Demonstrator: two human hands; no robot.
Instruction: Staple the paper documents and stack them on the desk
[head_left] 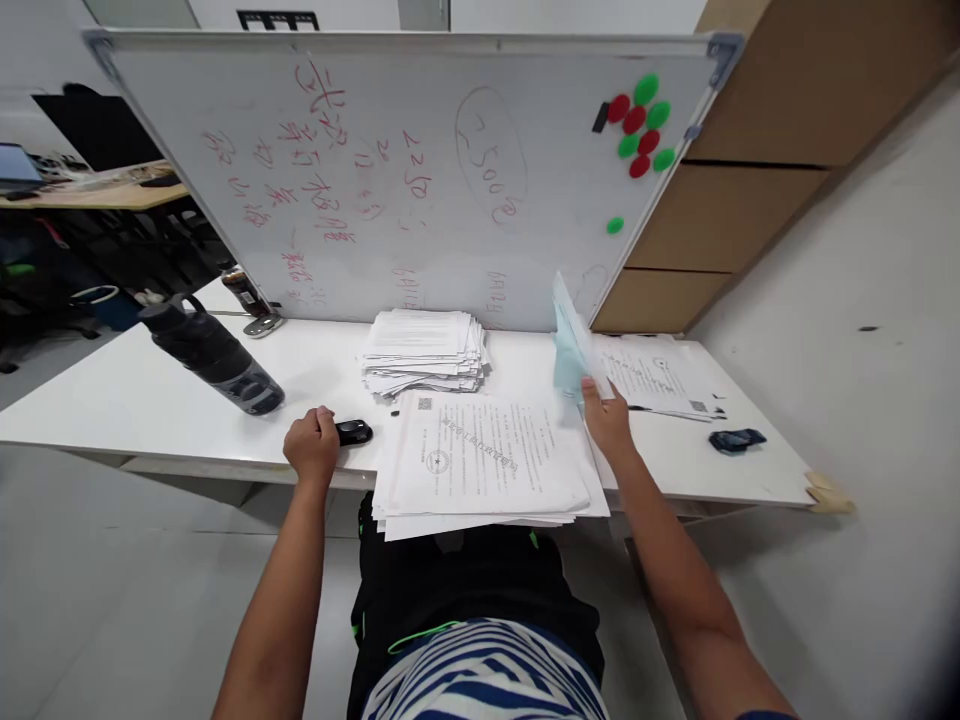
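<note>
My left hand [311, 445] rests closed at the table's front edge. A small, rounded black object [355, 432] sticks out on its thumb side; I cannot tell whether the fingers grip it. My right hand [609, 425] is closed on raised, tilted sheets of paper [574, 340], pale blue and white, blurred by motion. Between the hands lies a stack of printed pages [480, 455] with a round stamp and a square code, overhanging the front edge. Behind it sits a thicker, uneven paper pile [424, 345]. More printed sheets [656, 375] lie to the right, partly behind my right hand.
A whiteboard [420, 180] with red writing and round magnets stands along the back of the white table [172, 425]. On the left are a dark bottle [217, 355] and a mouse [263, 325]. A dark object [737, 440] lies at right, near the wall [862, 400].
</note>
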